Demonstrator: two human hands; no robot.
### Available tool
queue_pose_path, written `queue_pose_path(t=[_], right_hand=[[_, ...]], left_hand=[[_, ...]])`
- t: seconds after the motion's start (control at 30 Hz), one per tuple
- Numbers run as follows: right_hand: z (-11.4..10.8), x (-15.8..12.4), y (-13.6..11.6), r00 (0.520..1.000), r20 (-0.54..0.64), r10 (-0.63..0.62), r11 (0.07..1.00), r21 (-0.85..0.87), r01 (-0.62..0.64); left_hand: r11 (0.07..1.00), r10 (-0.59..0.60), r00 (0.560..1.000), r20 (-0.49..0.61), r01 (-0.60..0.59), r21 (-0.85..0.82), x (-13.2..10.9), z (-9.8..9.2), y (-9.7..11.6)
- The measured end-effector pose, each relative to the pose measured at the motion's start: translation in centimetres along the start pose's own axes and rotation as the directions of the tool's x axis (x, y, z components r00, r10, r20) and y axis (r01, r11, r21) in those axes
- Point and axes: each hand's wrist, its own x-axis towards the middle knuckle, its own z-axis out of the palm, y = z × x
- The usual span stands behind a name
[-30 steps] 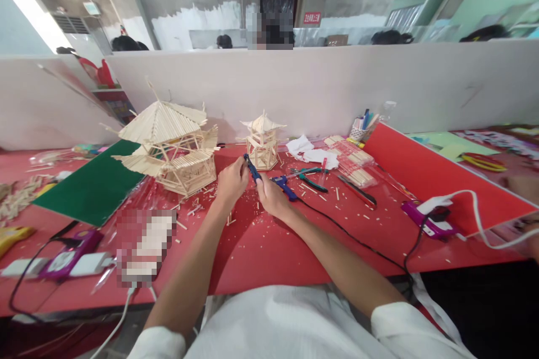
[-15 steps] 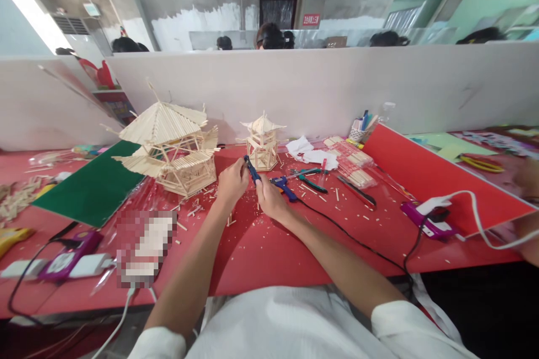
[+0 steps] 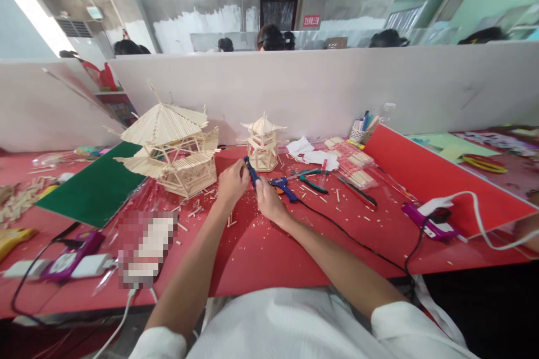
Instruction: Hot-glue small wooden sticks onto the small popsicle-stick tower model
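In the head view my right hand is closed around the dark blue handles of a pair of pliers, held over the middle of the table with its dark head pointing away. My left hand is closed beside the pliers' head, fingertips pinched together. What they grip, if anything, is too small to make out. Just behind the pliers stands a small stick-built pavilion. To the left is a larger stick pavilion with a tiered roof. A blue glue gun lies right of my right hand.
Short stick offcuts litter the red table. Rightward lie green-handled pliers, a box cutter, bundled sticks and a red board. A green board and power strip are left. A white partition stands behind.
Both my hands and the pliers stay almost still. At the right edge, another person's arm has shifted lower and mostly out of view. The whole view has moved very slightly.
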Motion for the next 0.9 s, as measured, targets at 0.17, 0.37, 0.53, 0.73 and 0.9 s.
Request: queue_pose_path(t=[0.17,0.37,0.53,0.73,0.9], right_hand=[[0.1,0.2,0.0,0.999,0.016,0.031,0.998,0.047,-0.031],[-1.1,0.8,-0.6,0.982,0.073,0.177,0.916,0.352,-0.191],[-2.9,2.1,-0.5,0.973,0.065,0.222,0.826,0.517,-0.223],[-3.8,3.3,0.4,0.972,-0.141,0.19,0.801,0.595,-0.07],[-4.0,3.5,0.8,0.975,-0.124,0.182,0.791,0.608,-0.07]], left_hand=[[0.998,-0.021,1.0,-0.022,0.02,-0.057,0.1,0.0,-0.3],[0.956,0.002,1.0,0.013,0.002,-0.293,-0.2,0.3,-0.1],[0.901,0.09,0.989,0.12,-0.029,-0.433,-0.5,0.2,1.1],[0.921,0.147,0.968,0.203,-0.059,-0.385,-0.7,0.3,1.3],[0.933,0.195,0.948,0.251,-0.1,-0.347,-0.7,0.8,0.8]])
